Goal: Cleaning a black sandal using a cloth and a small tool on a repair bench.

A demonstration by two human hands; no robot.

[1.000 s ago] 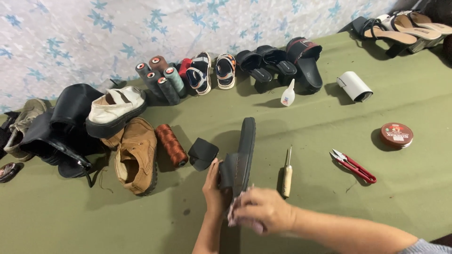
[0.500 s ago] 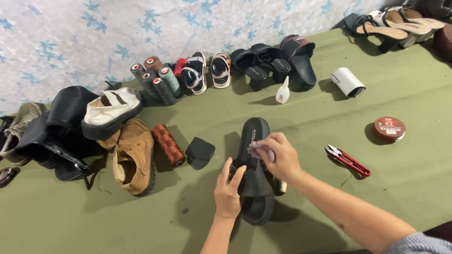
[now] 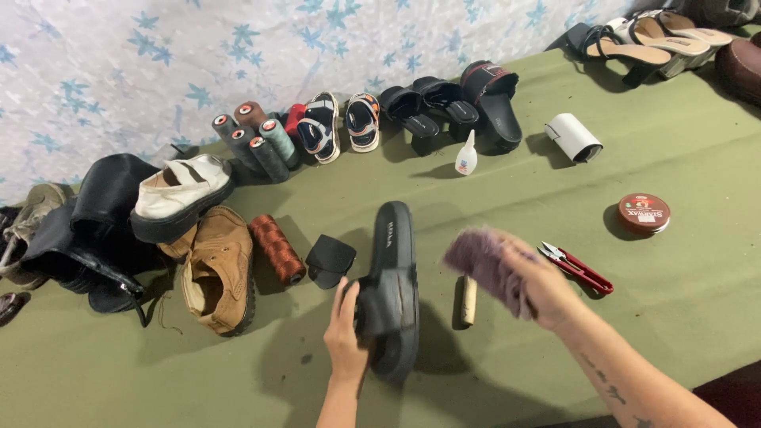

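From the head camera, the left hand (image 3: pixel 346 333) holds a black slide sandal (image 3: pixel 391 289) on its side near the middle of the green table (image 3: pixel 674 317) — its fingers wrap around the strap end, so the long edge of the sole faces the other hand. The right hand (image 3: pixel 547 289) is lifted just beside the sandal, its fingers closed on a fuzzy purple cloth (image 3: pixel 483 265), which looks blurry. A small tool with a wooden handle (image 3: pixel 465 301) lies next to the sandal, and red snips (image 3: pixel 577 268) and a round red tin (image 3: pixel 644 213) sit close on the right — easy to grab. Other shoes, thread spools (image 3: pixel 254 143) and a little glue bottle (image 3: pixel 466 155) line the wall at the back.
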